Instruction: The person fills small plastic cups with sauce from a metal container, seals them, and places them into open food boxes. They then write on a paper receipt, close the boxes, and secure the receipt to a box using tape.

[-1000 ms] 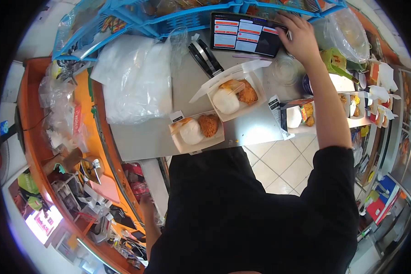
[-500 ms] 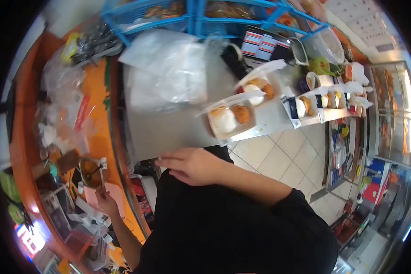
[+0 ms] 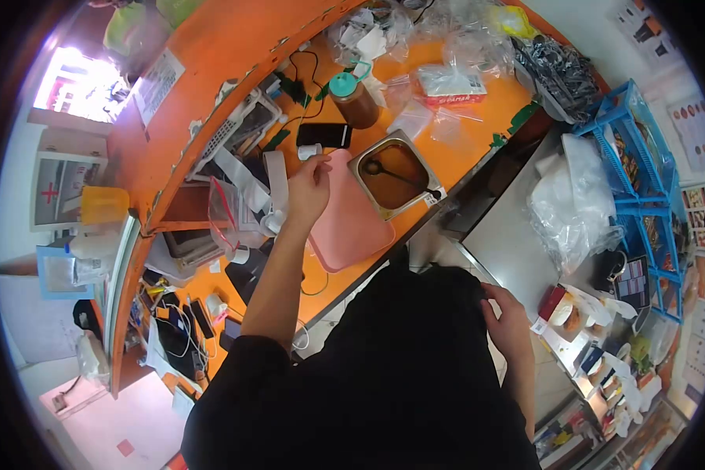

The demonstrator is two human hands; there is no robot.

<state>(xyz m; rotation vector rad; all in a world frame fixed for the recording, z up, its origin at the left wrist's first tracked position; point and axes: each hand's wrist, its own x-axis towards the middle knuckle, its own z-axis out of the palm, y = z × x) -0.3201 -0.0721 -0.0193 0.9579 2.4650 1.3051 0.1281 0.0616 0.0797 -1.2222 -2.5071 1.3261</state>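
Observation:
My left hand (image 3: pixel 309 188) reaches over the orange counter at the left edge of a pink tray (image 3: pixel 341 211), fingers loosely bent and nothing visible in them. Close to its fingertips are a small white roll (image 3: pixel 309 151) and a black phone (image 3: pixel 323 135). A white paper strip (image 3: pixel 276 178) lies left of the hand. Right of the tray sits a square metal pan (image 3: pixel 392 184) of brown sauce with a black ladle (image 3: pixel 399 176) in it. My right hand (image 3: pixel 511 319) hangs by my side near the steel table, empty, with thumb and fingers apart.
A brown squeeze bottle (image 3: pixel 355 102) with a teal cap stands behind the phone. Plastic bags (image 3: pixel 580 207) lie on the steel table (image 3: pixel 509 219), beside blue racks (image 3: pixel 630 157). Open food boxes (image 3: pixel 572 313) line its far right end.
The view has swung left from the steel table to the orange counter. My right hand has left the steel table's edge and dropped to my side. My left hand remains over the counter.

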